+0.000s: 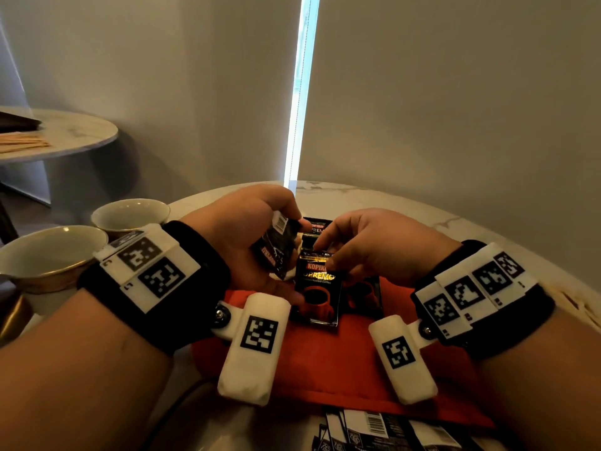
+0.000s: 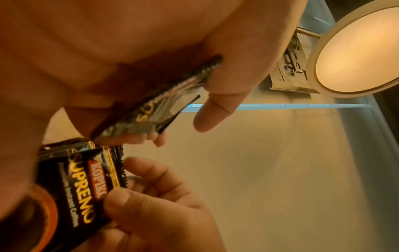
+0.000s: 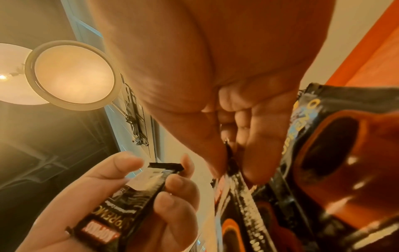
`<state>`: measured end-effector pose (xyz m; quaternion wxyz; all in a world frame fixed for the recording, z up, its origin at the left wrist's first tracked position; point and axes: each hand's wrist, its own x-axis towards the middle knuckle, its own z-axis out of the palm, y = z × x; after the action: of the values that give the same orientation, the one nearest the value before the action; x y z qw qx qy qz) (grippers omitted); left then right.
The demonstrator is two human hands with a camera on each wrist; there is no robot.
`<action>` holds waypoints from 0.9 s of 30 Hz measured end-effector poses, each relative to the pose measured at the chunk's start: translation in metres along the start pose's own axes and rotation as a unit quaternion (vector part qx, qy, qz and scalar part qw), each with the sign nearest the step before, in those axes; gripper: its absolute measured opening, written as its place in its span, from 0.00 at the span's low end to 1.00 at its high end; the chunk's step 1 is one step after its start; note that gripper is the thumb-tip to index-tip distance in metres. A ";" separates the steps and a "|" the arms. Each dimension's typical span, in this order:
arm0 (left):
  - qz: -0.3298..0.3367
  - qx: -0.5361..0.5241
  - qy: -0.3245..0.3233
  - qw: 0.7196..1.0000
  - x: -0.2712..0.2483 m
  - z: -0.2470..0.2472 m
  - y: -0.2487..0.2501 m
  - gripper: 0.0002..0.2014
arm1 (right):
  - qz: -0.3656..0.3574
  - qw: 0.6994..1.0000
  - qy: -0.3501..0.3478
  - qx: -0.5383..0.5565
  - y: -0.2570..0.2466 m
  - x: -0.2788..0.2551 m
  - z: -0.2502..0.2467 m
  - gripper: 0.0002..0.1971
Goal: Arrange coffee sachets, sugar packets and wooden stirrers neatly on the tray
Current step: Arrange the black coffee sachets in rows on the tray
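My left hand (image 1: 286,236) grips a small bundle of black coffee sachets (image 1: 276,252), held tilted above the red tray (image 1: 325,362); in the left wrist view the bundle (image 2: 155,105) lies between thumb and fingers. My right hand (image 1: 325,252) pinches the top edge of one black Kopiko sachet (image 1: 317,284) that stands upright over the tray's far side. The right wrist view shows that pinch on the serrated edge (image 3: 231,163). Another sachet (image 1: 364,294) lies on the tray under my right hand, and one more (image 1: 317,224) lies beyond it.
Several more sachets (image 1: 383,431) lie face down on the marble table at its near edge. Two empty cups (image 1: 130,213) (image 1: 48,252) stand at the left. A round side table (image 1: 74,131) at the back left carries thin pale wooden sticks (image 1: 22,143).
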<state>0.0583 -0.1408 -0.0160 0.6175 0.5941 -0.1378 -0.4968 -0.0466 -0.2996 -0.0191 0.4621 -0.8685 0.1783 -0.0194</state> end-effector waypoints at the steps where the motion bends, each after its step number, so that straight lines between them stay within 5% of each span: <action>1: -0.006 0.002 -0.005 1.000 0.000 0.000 -0.001 0.14 | 0.003 1.000 0.003 -0.005 0.000 0.000 0.001 0.12; 8: -0.042 0.037 -0.008 0.998 0.007 0.003 -0.008 0.24 | 0.004 0.999 0.003 -0.033 -0.001 0.002 0.002 0.13; 15: -0.046 0.035 -0.001 0.998 0.005 0.006 -0.009 0.18 | -0.015 0.994 0.033 -0.107 -0.002 0.004 0.001 0.11; 27: -0.040 0.051 -0.005 0.998 0.005 0.005 -0.010 0.24 | -0.027 0.995 0.065 -0.066 0.002 0.007 0.000 0.12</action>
<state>0.0521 -0.1459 -0.0256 0.5654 0.6274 -0.1419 -0.5163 -0.0406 -0.3027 -0.0216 0.3903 -0.8986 0.1852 -0.0770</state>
